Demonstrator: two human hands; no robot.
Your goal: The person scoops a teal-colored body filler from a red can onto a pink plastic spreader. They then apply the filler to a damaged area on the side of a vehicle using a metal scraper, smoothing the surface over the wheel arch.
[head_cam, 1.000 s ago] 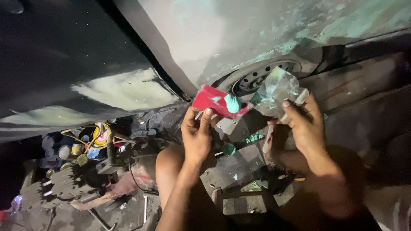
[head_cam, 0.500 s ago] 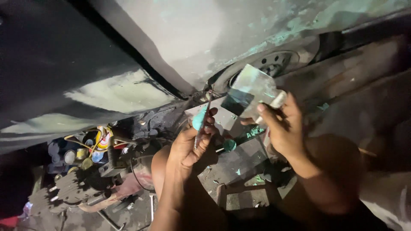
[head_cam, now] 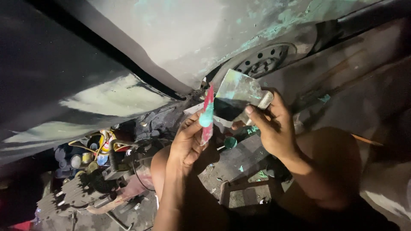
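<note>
My left hand (head_cam: pixel 188 143) grips a flat red plastic spreader (head_cam: pixel 208 112), seen edge-on, with a blob of teal filler on it. My right hand (head_cam: pixel 274 126) holds a wide metal putty knife (head_cam: pixel 236 93) by its pale handle; its blade is smeared with teal and dark filler. The blade edge sits right next to the red spreader, almost touching. Both hands are raised in front of a car body panel (head_cam: pixel 180 38) that is grey with teal filler patches.
A car wheel with a holed steel rim (head_cam: pixel 263 60) is behind the hands. Lower left lies a heap of tools, cans and engine parts (head_cam: pixel 96 171). A small green-stained lid (head_cam: pixel 230 142) and a low wooden stool (head_cam: pixel 244 192) are on the dirty floor beneath my hands.
The red spreader has turned from flat-on to edge-on in my left hand. My right hand has brought the putty knife blade in beside it. Both hands have shifted slightly left in the view.
</note>
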